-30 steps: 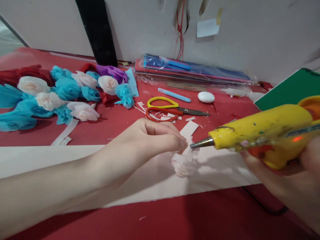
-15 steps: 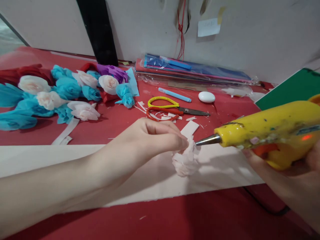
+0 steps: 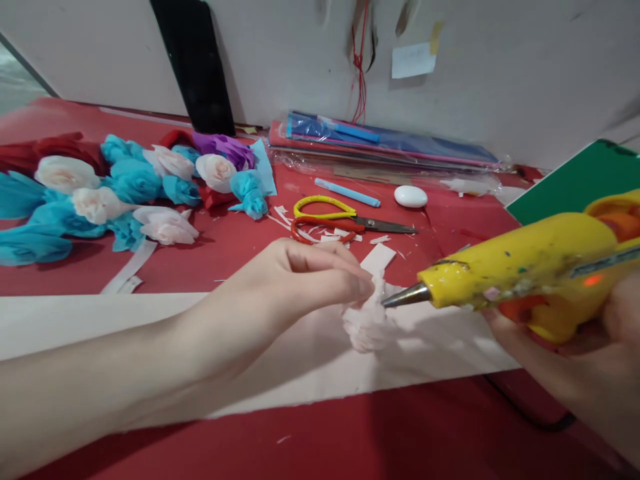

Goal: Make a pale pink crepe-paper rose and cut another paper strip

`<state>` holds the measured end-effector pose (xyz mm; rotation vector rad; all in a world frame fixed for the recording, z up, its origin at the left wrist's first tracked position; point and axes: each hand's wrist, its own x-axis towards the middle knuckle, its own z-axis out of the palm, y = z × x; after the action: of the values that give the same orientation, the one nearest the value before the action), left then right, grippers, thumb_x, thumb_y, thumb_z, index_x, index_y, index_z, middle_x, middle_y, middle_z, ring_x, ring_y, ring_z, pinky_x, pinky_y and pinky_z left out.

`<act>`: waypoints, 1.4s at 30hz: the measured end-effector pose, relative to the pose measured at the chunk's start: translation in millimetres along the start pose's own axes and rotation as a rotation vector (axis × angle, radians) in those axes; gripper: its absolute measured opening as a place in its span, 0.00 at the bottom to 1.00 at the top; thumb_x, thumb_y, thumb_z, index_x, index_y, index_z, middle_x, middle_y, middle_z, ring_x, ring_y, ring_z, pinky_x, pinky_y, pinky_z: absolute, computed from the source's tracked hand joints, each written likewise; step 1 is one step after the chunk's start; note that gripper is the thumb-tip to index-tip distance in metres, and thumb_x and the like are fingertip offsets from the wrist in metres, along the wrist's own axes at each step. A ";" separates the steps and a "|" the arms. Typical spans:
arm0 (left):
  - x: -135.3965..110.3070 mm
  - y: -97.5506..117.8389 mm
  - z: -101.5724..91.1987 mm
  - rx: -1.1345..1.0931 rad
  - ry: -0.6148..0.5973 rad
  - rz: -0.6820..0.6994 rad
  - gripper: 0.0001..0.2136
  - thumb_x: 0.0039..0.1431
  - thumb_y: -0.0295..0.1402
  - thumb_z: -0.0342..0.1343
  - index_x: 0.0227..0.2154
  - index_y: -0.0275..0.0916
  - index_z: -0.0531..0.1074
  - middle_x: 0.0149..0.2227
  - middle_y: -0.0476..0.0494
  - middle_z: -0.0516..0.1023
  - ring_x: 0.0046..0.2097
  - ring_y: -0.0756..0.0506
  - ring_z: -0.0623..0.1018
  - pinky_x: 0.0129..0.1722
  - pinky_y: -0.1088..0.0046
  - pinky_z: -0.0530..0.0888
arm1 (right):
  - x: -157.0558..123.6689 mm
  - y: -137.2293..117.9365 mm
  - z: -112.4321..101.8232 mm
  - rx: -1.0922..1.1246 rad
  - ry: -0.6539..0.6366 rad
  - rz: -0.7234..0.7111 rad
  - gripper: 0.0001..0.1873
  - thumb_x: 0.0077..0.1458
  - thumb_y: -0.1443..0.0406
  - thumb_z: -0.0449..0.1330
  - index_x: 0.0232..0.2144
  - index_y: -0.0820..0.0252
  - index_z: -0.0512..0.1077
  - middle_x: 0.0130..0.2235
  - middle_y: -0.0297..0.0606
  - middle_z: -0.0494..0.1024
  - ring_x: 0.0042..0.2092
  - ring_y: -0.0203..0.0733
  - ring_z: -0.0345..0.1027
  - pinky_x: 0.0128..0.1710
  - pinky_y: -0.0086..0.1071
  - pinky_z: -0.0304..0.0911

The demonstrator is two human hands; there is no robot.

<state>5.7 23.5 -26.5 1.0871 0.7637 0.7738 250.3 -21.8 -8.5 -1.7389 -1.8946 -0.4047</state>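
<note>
Between the thumb and fingers of my left hand [image 3: 300,283] is the gathered end of a pale pink paper flower [image 3: 369,327], its ruffled head hanging downward. My right hand [image 3: 575,353] is wrapped round the handle of a yellow hot glue gun [image 3: 520,260] with an orange trigger and a lit red light. The gun's metal nozzle points left and meets the flower near its pinched base; whether glue is coming out I cannot make out. Beneath the flower lies a long pale pink paper strip [image 3: 280,380] across the red table.
Scissors [image 3: 360,223] with yellow and red handles lie behind my left hand among paper scraps. Finished blue, pink, red and purple paper flowers [image 3: 135,180] fill the left. A blue pen [image 3: 347,192], a white oval object [image 3: 411,196] and plastic-wrapped paper sheets [image 3: 390,143] are farther back.
The glue gun has moved slightly left and down, its nozzle now lower on the flower. My left hand keeps its pinch in nearly the same place.
</note>
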 end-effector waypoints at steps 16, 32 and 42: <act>0.7 0.2 1.1 0.021 -0.026 0.046 0.12 0.56 0.27 0.57 0.18 0.41 0.77 0.25 0.58 0.74 0.28 0.57 0.71 0.29 0.90 0.70 | -1.7 -2.2 -2.7 0.012 -0.002 0.197 0.21 0.46 0.44 0.56 0.27 0.51 0.56 0.21 0.35 0.66 0.23 0.46 0.63 0.23 0.39 0.58; 0.8 1.7 1.2 0.045 0.021 0.054 0.11 0.53 0.29 0.58 0.17 0.41 0.76 0.25 0.57 0.73 0.27 0.55 0.69 0.26 0.85 0.68 | 4.9 2.4 -5.2 -0.069 0.040 0.218 0.19 0.43 0.49 0.62 0.27 0.52 0.60 0.22 0.34 0.67 0.22 0.45 0.64 0.20 0.36 0.57; 1.5 -2.4 2.5 0.124 0.121 0.076 0.11 0.51 0.28 0.57 0.16 0.45 0.77 0.23 0.53 0.67 0.26 0.51 0.64 0.25 0.77 0.64 | 28.2 15.7 -3.2 0.239 -0.027 0.322 0.19 0.37 0.53 0.65 0.24 0.55 0.61 0.22 0.30 0.65 0.21 0.34 0.56 0.17 0.31 0.54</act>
<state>8.9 23.0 -28.4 1.1943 0.8861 0.8717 265.5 1.7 8.0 -1.8470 -1.5684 -0.0328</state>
